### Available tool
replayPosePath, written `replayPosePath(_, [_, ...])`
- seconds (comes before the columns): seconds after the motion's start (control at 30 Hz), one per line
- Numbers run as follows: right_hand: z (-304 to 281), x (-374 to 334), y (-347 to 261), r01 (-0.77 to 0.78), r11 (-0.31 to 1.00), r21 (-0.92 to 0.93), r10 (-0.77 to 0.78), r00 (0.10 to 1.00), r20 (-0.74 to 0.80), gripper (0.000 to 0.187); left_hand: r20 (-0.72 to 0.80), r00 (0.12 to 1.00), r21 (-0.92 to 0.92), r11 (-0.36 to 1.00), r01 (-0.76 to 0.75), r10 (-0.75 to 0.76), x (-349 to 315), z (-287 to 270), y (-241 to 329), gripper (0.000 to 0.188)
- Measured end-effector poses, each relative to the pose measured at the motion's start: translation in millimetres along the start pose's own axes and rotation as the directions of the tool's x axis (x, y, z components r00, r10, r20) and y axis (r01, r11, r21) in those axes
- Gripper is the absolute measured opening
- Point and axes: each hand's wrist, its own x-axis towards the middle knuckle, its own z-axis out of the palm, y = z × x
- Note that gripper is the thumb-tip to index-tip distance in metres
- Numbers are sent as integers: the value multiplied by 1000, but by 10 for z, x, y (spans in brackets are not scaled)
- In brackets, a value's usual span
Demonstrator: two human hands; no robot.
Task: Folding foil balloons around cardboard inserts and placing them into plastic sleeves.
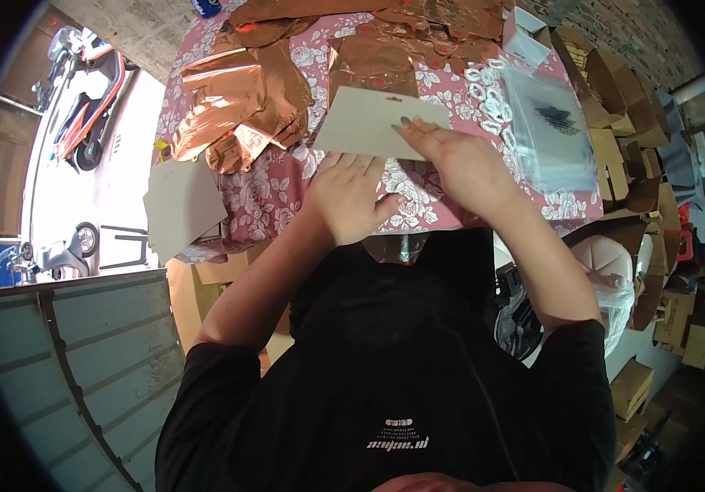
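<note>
A greyish-beige card [369,123] with a small hanging slot is held above the flowered table. My right hand [463,160] pinches its right end between thumb and fingers. My left hand [348,197] lies flat with its thumb apart, its fingertips at the card's lower edge; whether they go under it I cannot tell. Just beyond the card lies a flat copper-coloured foil piece [373,66]. To the left is a heap of shiny copper foil pieces [241,98], and a stack of similar plain cards [180,209] sits at the table's left corner.
Coils of white ribbon [490,98] lie right of the card, beside clear plastic bags [553,135]. A small white box [524,37] stands at the far right, and more copper foil [442,29] covers the far edge. Cardboard boxes [615,98] crowd the floor on the right.
</note>
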Motion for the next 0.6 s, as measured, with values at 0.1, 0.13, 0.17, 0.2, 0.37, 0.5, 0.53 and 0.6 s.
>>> replayPosePath(0.1, [-48,144,45,-35,999,-10,35,999,6,63,-243,961,169,981,-93,133,-7,127,-68,81])
replayPosePath(0.13, [-73,132,27,-29,1000,-10,30,1000,6,63,-279,947,203,973,-106,161,1,128,-72,81])
replayPosePath(0.17, [-122,94,-14,-15,1000,18,16,1000,-11,64,-281,947,204,974,-101,157,-1,121,-72,81])
replayPosePath(0.2, [-152,71,-51,-3,999,47,4,1000,-27,66,-192,977,131,989,-73,97,-18,104,-55,81])
replayPosePath(0.37, [-35,101,50,81,994,77,-88,991,97,62,-167,984,63,996,-56,66,-51,188,-69,78])
replayPosePath(0.5, [-96,255,79,44,985,169,-82,971,225,63,-95,995,-3,999,-44,44,-55,159,-64,70])
replayPosePath(0.53, [-62,304,87,46,985,168,-84,971,225,63,-52,999,29,999,-15,17,-58,156,-52,68])
replayPosePath(0.6, [83,420,112,64,981,186,-73,996,44,65,-79,997,-5,1000,-27,26,-56,168,-68,66])
